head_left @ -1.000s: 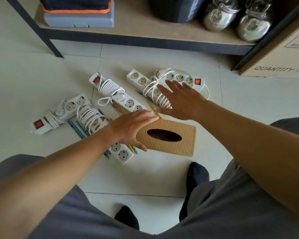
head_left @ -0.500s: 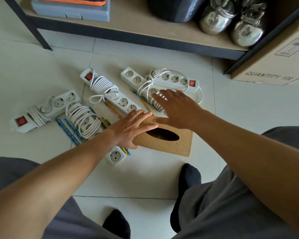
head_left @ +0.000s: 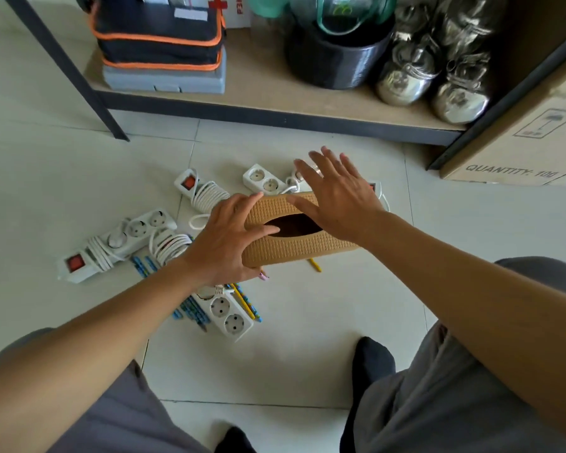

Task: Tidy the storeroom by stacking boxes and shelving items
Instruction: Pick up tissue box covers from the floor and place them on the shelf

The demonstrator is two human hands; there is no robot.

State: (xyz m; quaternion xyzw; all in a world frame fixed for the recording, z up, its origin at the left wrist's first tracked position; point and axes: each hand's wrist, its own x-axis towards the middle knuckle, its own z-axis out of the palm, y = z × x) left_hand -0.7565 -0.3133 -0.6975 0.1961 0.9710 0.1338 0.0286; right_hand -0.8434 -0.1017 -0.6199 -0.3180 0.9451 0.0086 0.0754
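While lifting the tissue box off the floor, keep it level between both hands and steer toward the bare stretch of shelf ahead. Grip the left end firmly with the left hand, fingers curled round it and thumb by the oval slot. Press the right end with the right hand, fingers straight and spread wide. Avoid snagging the power strips and pencils underneath. Compared with half a second ago: raised and tilted now, no longer flat on the tiles.
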